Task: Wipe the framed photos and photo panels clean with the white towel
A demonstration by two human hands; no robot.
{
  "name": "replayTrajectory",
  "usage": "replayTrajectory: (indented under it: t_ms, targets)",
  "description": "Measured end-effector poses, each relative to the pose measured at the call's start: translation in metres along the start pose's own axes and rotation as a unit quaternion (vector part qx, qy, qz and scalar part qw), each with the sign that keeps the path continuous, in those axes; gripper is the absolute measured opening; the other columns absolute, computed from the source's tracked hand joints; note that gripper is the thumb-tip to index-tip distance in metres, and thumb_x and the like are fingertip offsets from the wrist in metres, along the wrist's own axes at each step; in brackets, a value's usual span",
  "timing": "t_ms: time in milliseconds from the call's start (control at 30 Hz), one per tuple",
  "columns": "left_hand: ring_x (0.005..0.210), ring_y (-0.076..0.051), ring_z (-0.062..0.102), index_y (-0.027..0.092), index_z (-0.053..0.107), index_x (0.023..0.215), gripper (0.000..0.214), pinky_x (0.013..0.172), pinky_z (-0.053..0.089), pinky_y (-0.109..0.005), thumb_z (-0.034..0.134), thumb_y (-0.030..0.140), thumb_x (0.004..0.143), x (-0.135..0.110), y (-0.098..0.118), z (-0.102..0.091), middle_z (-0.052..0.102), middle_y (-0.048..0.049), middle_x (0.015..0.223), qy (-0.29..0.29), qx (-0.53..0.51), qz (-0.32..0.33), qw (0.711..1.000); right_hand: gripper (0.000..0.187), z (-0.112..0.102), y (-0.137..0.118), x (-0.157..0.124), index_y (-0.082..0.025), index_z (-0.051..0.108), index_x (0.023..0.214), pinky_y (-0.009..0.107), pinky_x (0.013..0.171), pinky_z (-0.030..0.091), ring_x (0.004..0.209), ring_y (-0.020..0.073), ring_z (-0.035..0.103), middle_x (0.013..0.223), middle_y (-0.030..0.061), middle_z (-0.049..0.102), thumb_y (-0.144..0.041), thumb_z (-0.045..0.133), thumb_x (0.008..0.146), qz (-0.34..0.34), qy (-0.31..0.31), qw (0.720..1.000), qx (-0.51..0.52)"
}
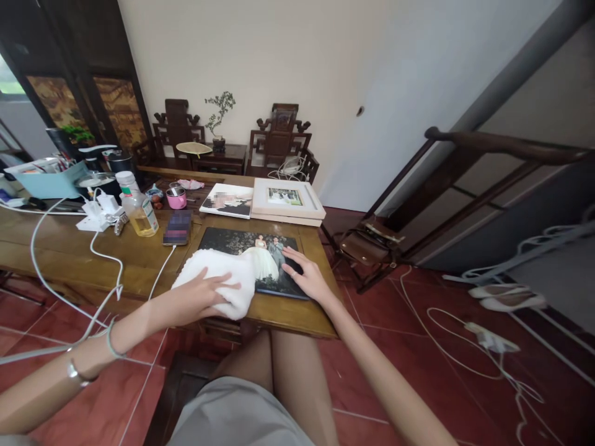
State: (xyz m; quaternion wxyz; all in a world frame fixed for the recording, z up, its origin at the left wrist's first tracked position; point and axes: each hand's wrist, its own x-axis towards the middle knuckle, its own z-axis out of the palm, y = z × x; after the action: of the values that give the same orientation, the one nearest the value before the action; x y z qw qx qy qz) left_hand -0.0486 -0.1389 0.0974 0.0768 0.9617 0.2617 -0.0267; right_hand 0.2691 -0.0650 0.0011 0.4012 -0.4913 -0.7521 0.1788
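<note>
My left hand [207,296] rests on a bunched white towel [239,266], its fingers spread over the top of the cloth. The towel covers the left part of a dark wedding photo panel [264,260], which shows a couple in a white gown and a grey suit. On the panel's right side lies my right hand [309,277], fingers stretched out flat near the edge, with a ring on one finger. Part of the panel's left side is hidden beneath the towel.
Behind the panel lie a white photo print [227,201] and a pale framed photo [288,201]. To the left are a phone [177,229] on a cable, a bottle [141,210], a pink cup [176,199] and a white power strip [95,220]. A wooden chair [418,204] stands right.
</note>
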Motion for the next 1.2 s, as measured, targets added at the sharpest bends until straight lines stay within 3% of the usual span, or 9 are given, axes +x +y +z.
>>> replayTrajectory:
  t_ms: [67,267,367,467,567,733,833,933,1200]
  targets:
    - [0.141,-0.022,0.02,0.029,0.062,0.114,0.026,0.112,0.015,-0.053,0.043,0.025,0.097,0.011,-0.014,-0.001,0.038,-0.0011,0.147,0.002,-0.011,-0.006,1.0,0.038,0.0,0.001,0.0,-0.019,0.064,0.117,0.048,0.11,0.034,0.127,0.0252,0.048,0.131,0.0115,0.058,-0.039,0.056,0.085,0.001,-0.002,1.0,-0.006]
    - [0.142,-0.024,0.017,0.03,0.06,0.119,0.028,0.109,0.011,-0.059,0.043,0.034,0.097,0.064,-0.083,0.006,0.034,-0.0041,0.149,0.036,-0.005,-0.073,0.997,0.039,0.0,0.001,0.001,-0.02,0.064,0.117,0.049,0.11,0.033,0.127,0.0252,0.048,0.131,0.0108,0.057,-0.041,0.056,0.085,0.005,-0.005,1.0,-0.009]
    - [0.142,-0.025,0.017,0.03,0.059,0.12,0.028,0.106,0.012,-0.063,0.043,0.032,0.097,0.084,-0.098,0.005,0.034,-0.0049,0.148,0.042,0.011,-0.107,0.993,0.038,0.0,0.001,0.0,-0.022,0.064,0.117,0.049,0.11,0.033,0.127,0.0252,0.048,0.131,0.0099,0.057,-0.041,0.056,0.085,0.005,-0.004,1.0,-0.006]
    - [0.141,-0.026,0.02,0.029,0.059,0.119,0.027,0.105,0.015,-0.065,0.046,0.031,0.096,0.088,-0.091,0.001,0.038,-0.0065,0.146,0.037,0.017,-0.128,0.991,0.038,0.001,0.001,0.0,-0.022,0.064,0.117,0.049,0.109,0.034,0.128,0.0251,0.048,0.131,0.01,0.058,-0.04,0.055,0.085,0.003,-0.004,1.0,-0.005]
    - [0.14,-0.028,0.022,0.028,0.061,0.117,0.026,0.104,0.018,-0.066,0.047,0.032,0.095,0.078,-0.066,0.001,0.039,-0.0073,0.146,0.033,0.019,-0.119,0.992,0.037,0.001,0.001,0.0,-0.023,0.064,0.117,0.049,0.109,0.034,0.127,0.025,0.048,0.13,0.0087,0.058,-0.04,0.056,0.085,-0.002,-0.002,1.0,0.0]
    - [0.14,-0.026,0.023,0.027,0.063,0.111,0.023,0.108,0.018,-0.06,0.046,0.031,0.096,0.041,-0.011,0.014,0.039,-0.0053,0.146,0.024,0.036,-0.036,0.998,0.038,0.001,0.0,-0.001,-0.021,0.064,0.117,0.048,0.11,0.034,0.127,0.0247,0.048,0.13,0.0097,0.058,-0.039,0.055,0.085,-0.006,0.0,1.0,-0.003]
    - [0.141,-0.024,0.021,0.025,0.063,0.107,0.021,0.111,0.016,-0.055,0.046,0.029,0.095,0.03,0.007,0.018,0.038,-0.0043,0.147,0.024,0.046,0.008,0.999,0.038,0.001,0.001,-0.001,-0.02,0.064,0.117,0.047,0.11,0.034,0.128,0.0246,0.048,0.13,0.0104,0.058,-0.039,0.055,0.085,-0.008,0.001,1.0,-0.006]
    - [0.141,-0.023,0.021,0.027,0.063,0.11,0.023,0.111,0.016,-0.054,0.045,0.028,0.096,0.037,0.001,0.015,0.04,-0.0029,0.145,0.03,0.026,0.018,0.999,0.037,0.001,0.002,-0.001,-0.021,0.063,0.117,0.049,0.11,0.034,0.127,0.0247,0.048,0.13,0.01,0.058,-0.038,0.055,0.085,-0.011,0.0,1.0,-0.009]
    - [0.141,-0.027,0.019,0.029,0.058,0.121,0.03,0.106,0.013,-0.065,0.045,0.037,0.096,0.093,-0.073,0.006,0.037,-0.0046,0.147,0.046,-0.024,-0.072,0.996,0.038,0.0,0.001,-0.001,-0.022,0.063,0.118,0.051,0.11,0.033,0.127,0.0261,0.048,0.131,0.0093,0.058,-0.04,0.055,0.085,-0.003,-0.003,1.0,-0.013]
